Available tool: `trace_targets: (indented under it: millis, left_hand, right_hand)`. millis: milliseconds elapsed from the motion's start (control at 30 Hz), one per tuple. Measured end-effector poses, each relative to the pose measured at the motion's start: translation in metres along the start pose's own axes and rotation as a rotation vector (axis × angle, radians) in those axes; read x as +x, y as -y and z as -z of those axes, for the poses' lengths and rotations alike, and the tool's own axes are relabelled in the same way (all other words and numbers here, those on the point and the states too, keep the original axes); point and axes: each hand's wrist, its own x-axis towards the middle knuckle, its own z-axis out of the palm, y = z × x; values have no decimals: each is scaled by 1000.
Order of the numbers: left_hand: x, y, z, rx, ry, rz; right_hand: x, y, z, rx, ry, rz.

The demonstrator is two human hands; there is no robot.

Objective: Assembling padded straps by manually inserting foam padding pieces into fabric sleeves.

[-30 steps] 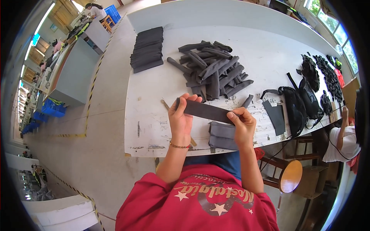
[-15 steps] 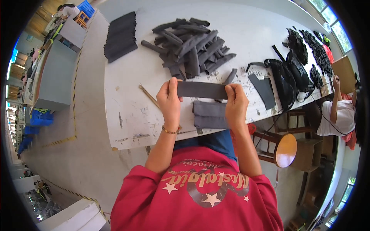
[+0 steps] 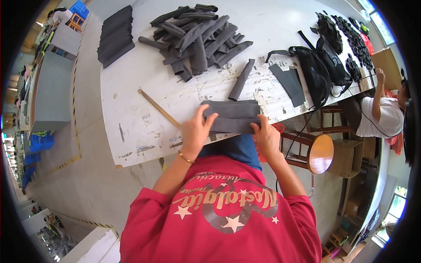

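Dark grey fabric strips (image 3: 232, 109) lie in a small flat stack at the table's front edge, right in front of me. My left hand (image 3: 196, 135) is at the stack's left end, thumb and forefinger apart in a V and touching the fabric. At the opposite end, my right hand (image 3: 266, 136) pinches the near right corner of the top strip between thumb and forefinger. Beyond the stack, one loose rolled grey strip (image 3: 241, 79) lies at a slant. A large heap of similar rolled strips (image 3: 199, 41) rises farther back.
Flat grey pieces (image 3: 115, 37) lie in an overlapping row at the far left of the white table (image 3: 127, 98). A thin wooden stick (image 3: 158, 107) rests left of the stack. Rightward are a cut grey panel (image 3: 289, 85), black bags (image 3: 313, 70), a stool (image 3: 320, 153) and a seated person (image 3: 380, 114).
Both hands have come down toward me, and the strip stretched between them now lies on the stack. My left hand's fingers have spread. The view has shifted slightly.
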Motion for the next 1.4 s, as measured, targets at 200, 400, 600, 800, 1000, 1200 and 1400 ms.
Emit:
trace_targets:
  millis: [200, 400, 600, 800, 1000, 1200, 1400]
  left_hand:
    - [85, -24, -10, -42, -21, -185]
    - [130, -29, -103, 6, 77, -237]
    - [141, -19, -67, -408, 63, -30]
    - [119, -8, -17, -1059, 186, 345]
    - [103, -9, 12, -1453, 193, 397]
    - [103, 4, 20, -1632, 213, 476]
    - [102, -1, 32, -1638, 183, 447]
  right_hand:
    - [44, -41, 26, -8, -140, -105]
    - [127, -110, -2, -540, -166, 30]
    - [127, -111, -5, -785, 158, 338]
    - [129, -114, 10, -531, 55, 206]
    - [115, -60, 38, 89, -79, 88]
    - [78, 40, 57, 394, 18, 307]
    - [73, 71, 47, 524, -97, 257]
